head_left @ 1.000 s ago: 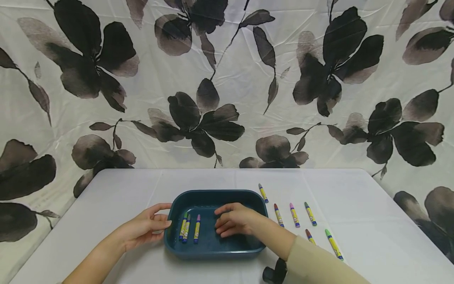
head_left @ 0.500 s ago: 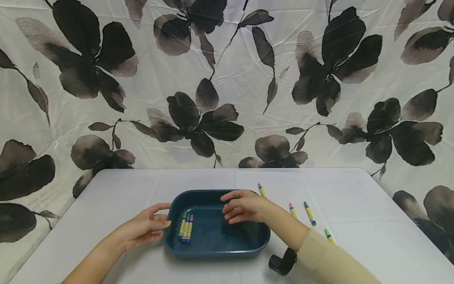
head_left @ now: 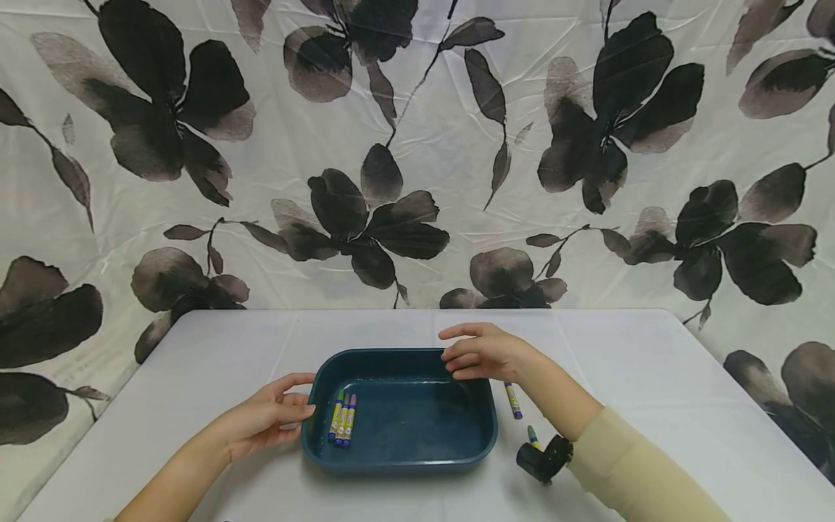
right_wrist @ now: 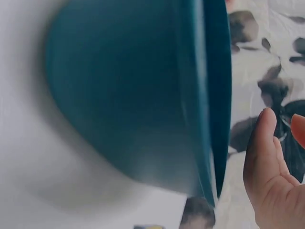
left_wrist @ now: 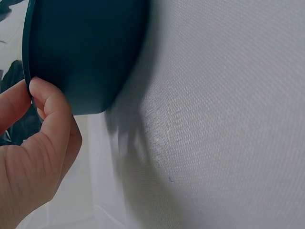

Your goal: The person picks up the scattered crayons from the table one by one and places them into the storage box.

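Observation:
A dark teal rectangular tray [head_left: 417, 428] stands on the table. My left hand [head_left: 270, 417] pinches its left rim; the left wrist view shows the thumb on the tray's outer wall [left_wrist: 90, 52]. Three crayons, a green-tipped one [head_left: 336, 415], a middle one [head_left: 343, 420] and a purple-tipped one [head_left: 349, 420], lie side by side at the tray's left end. Over the back right corner is my right hand [head_left: 489, 353], fingers loosely bent and holding nothing. In the right wrist view that hand [right_wrist: 271, 176] is apart from the rim.
Right of the tray, a crayon [head_left: 513, 401] lies partly under my right hand's outline. Another crayon [head_left: 533, 436] shows behind the black wrist camera [head_left: 544, 458]. The white table [head_left: 365, 330] ends at a flower-printed cloth [head_left: 417, 145].
My right hand has moved from inside the tray to the back right corner, its arm now covering more crayons. The purple-tipped crayon has shifted left against the other two. My left hand stays put.

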Tool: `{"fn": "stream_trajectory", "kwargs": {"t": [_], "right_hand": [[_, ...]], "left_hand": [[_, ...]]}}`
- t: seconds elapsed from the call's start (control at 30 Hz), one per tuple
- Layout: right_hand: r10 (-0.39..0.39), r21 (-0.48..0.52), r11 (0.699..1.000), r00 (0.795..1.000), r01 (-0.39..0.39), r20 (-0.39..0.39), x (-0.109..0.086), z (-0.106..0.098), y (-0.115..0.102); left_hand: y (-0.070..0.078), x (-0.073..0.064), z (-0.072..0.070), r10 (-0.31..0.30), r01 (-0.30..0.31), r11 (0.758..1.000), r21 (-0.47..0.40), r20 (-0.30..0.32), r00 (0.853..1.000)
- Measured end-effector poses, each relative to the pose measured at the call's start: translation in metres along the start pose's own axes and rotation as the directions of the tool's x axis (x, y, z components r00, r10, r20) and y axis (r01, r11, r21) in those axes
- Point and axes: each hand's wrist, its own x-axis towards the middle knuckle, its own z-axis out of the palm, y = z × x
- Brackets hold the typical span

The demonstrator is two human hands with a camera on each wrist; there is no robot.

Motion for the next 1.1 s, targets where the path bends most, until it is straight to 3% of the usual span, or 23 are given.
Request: {"fn": "stream_trajectory", "kwargs": {"t": [0.33,0.57,0.83,1.1], "right_hand": [[-0.034,-0.061,0.998,0.997,0.029,-0.075,-0.001,-0.034,-0.009],[-0.007,-0.073,0.997,0.986,-0.005,-0.167,0.002,-0.060,-0.004],[0.008,-0.077,0.997,0.976,-0.025,-0.218,0.010,-0.074,0.005],[0.027,-0.244,0.963,0.944,-0.112,-0.329,0.026,-0.080,0.021]], "left_hand": [[0.003,0.002,-0.001,0.010,-0.010,1.000,0.002,-0.001,1.000],[0.003,0.002,-0.001,0.015,-0.015,1.000,0.011,-0.001,1.000],[0.001,0.003,-0.004,0.019,-0.019,1.000,0.002,0.008,1.000],[-0.001,0.003,-0.005,0.015,-0.015,1.000,0.006,0.027,1.000]]}}
